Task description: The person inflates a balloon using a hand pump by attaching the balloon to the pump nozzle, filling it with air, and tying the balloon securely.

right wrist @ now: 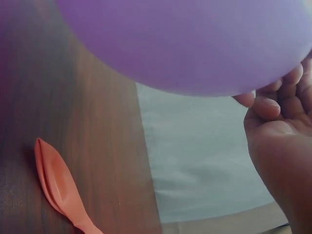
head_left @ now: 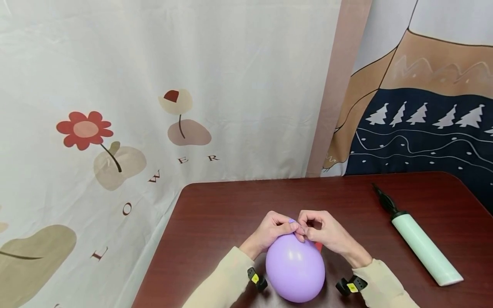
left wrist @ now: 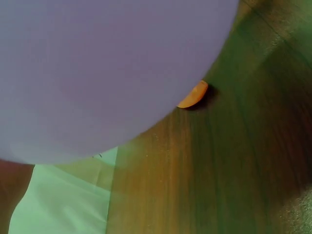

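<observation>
A round, inflated purple balloon [head_left: 295, 269] is in front of the person, its neck pointing away. My left hand [head_left: 271, 232] pinches the neck between thumb and fingers, and a bit of purple rubber shows above the thumb. From the other side my right hand [head_left: 328, 232] pinches at the same neck, its fingertips meeting those of the left. The knot area is mostly hidden by the fingers. In the left wrist view the balloon [left wrist: 107, 73] fills the upper left. The right wrist view has the curled fingers of the right hand [right wrist: 280, 117] at the balloon's edge.
A flat orange-red balloon [right wrist: 61, 183] lies on the dark wooden table [head_left: 215, 222], partly behind the purple one in the head view. To the right lies a pale green hand pump [head_left: 425, 248] with a black nozzle. A printed curtain [head_left: 246, 85] hangs along the table's far edge.
</observation>
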Demonstrator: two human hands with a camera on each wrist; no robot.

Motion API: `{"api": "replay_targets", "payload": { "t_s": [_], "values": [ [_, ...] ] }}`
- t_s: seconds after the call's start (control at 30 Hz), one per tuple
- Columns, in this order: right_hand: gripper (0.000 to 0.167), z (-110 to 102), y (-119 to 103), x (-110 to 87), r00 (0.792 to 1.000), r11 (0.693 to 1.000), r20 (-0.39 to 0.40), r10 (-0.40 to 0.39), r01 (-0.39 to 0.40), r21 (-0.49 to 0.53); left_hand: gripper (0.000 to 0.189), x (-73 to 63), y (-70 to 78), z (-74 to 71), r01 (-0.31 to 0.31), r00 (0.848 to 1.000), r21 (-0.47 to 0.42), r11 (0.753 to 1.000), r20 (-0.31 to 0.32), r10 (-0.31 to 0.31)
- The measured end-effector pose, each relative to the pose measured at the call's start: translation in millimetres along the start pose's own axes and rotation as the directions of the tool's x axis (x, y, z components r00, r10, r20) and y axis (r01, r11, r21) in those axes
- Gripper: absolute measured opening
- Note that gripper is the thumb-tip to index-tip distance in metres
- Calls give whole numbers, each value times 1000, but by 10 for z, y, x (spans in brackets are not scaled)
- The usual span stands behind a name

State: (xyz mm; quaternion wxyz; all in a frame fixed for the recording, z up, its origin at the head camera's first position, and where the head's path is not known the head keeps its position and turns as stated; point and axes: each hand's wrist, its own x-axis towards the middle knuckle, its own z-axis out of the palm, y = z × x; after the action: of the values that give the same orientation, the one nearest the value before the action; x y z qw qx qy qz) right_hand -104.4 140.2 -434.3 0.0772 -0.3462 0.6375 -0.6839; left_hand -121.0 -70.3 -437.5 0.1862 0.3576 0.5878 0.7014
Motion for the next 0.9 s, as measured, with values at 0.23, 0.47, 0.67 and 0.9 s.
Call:
{"api": "replay_targets", "payload": {
  "t_s": [0.23, 0.47, 0.67, 0.9],
  "values": [
    [20, 11, 24, -19, 1000, 1000, -8, 0, 0, -2, 38, -19, -37, 13, -3, 999, -2, 1000, -40, 3],
    [23, 12, 27, -36, 1000, 999, -16, 2, -3, -46, 36, -27, -49, -13, 38, 999, 4, 999, -24, -38],
    [26, 1, 36, -44, 999, 996, -40, 5, -9, -90, 33, 4, -48, -31, 49, 999, 23, 999, -20, -49],
    [25, -23, 9, -25, 999, 994, -32, -8, 5, -112, 23, 42, -22, -117, 54, 995, 53, 997, -88, -50]
  ]
}}
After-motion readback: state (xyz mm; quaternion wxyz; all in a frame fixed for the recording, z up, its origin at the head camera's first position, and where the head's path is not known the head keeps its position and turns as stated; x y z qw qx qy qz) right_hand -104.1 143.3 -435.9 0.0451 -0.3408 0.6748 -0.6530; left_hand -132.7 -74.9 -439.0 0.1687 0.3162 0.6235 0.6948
